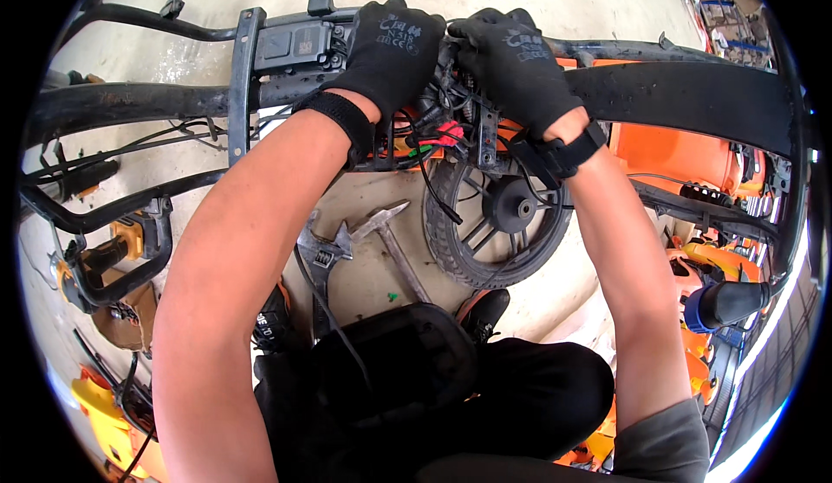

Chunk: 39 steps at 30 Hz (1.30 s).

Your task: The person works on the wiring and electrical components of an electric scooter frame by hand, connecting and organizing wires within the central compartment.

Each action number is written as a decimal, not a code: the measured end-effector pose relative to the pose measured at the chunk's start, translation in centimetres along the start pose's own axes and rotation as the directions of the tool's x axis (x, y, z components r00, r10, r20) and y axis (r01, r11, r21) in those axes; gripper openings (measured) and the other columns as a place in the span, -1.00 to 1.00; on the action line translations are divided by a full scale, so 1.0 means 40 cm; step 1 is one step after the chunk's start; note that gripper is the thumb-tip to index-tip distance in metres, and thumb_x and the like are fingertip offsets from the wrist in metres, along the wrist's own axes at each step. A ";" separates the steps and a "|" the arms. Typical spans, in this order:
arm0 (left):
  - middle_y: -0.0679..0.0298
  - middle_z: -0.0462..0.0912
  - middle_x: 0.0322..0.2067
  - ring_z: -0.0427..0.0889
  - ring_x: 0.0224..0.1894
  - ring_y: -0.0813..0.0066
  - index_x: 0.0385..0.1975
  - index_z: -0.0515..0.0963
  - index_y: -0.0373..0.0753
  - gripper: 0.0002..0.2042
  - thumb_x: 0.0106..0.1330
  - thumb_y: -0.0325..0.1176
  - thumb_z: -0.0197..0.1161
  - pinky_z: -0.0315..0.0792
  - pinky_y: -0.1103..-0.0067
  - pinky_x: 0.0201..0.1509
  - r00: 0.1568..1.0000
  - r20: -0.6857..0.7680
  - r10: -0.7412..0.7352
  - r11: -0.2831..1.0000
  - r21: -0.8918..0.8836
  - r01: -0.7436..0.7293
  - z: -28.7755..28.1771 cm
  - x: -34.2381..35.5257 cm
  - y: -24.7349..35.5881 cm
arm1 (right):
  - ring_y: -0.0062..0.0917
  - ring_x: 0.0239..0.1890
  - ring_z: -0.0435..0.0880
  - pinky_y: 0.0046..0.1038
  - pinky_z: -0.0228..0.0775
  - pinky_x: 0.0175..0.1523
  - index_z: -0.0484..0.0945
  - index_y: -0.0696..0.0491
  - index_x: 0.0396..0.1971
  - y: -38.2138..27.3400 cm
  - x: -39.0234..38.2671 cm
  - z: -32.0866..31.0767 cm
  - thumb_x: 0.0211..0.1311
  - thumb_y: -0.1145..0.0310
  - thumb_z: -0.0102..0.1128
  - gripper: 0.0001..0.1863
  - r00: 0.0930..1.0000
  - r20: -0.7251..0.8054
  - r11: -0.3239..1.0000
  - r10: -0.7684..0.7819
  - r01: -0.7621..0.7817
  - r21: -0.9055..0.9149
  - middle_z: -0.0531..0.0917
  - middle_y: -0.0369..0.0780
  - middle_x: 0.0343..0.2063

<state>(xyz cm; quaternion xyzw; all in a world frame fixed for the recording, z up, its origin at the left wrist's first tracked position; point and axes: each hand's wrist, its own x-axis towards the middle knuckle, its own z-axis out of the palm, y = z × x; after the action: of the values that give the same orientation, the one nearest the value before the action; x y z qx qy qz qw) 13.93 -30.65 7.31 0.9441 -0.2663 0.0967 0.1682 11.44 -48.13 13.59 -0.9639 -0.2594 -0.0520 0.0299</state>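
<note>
1. Left hand (390, 49), gloved, reached far over the black frame (156, 100); fingers curled down into the wire bundle (438, 132), their grip hidden.
2. Right hand (511, 62), gloved, lay just beside it, fingertips bent together into the same wires, above the wheel (494, 214).

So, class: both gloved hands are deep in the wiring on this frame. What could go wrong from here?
1. The left hand and right hand crowd the wires; a tug might pull a connector loose.
2. A loose black cable hangs by the wheel and could snag in the spokes.
3. The hammer and wrench lie on the floor near the shoes; stepping back could mean a trip.
</note>
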 end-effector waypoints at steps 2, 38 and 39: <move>0.20 0.72 -0.30 0.69 -0.15 0.11 -0.29 0.69 -0.11 -0.85 0.16 -0.33 0.28 0.52 0.25 -0.05 0.998 0.015 -0.060 0.993 -0.099 0.061 -0.004 0.002 0.002 | -0.14 -0.14 0.63 -0.18 0.50 0.02 0.74 0.02 -0.24 -0.006 0.004 0.016 0.07 0.36 0.29 -0.77 1.000 0.002 0.997 -0.018 0.018 -0.070 0.71 -0.14 -0.19; 0.13 0.71 -0.34 0.68 -0.17 0.07 -0.36 0.66 -0.12 -0.86 0.10 -0.30 0.27 0.50 0.21 -0.03 0.993 0.051 -0.103 0.986 -0.125 0.108 0.012 0.004 0.034 | -0.23 -0.01 0.60 -0.22 0.36 0.14 0.71 0.04 -0.29 -0.014 -0.049 0.006 0.15 0.40 0.23 -0.85 0.979 -0.179 0.987 0.094 -0.068 0.148 0.68 -0.15 -0.16; 0.14 0.71 -0.34 0.68 -0.17 0.07 -0.36 0.67 -0.11 -0.86 0.10 -0.30 0.26 0.50 0.20 -0.04 0.990 0.012 -0.142 0.977 -0.161 0.142 0.018 0.005 0.034 | -0.22 0.01 0.59 -0.22 0.35 0.16 0.71 0.04 -0.28 -0.023 -0.052 0.006 0.14 0.41 0.24 -0.84 0.977 -0.177 0.984 0.115 -0.088 0.154 0.67 -0.15 -0.13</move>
<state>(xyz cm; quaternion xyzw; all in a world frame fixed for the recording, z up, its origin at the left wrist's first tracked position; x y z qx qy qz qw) 13.44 -32.11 7.06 0.9441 -0.2051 0.0625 0.2504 9.21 -48.38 13.13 -0.9622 -0.2088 -0.1207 0.1268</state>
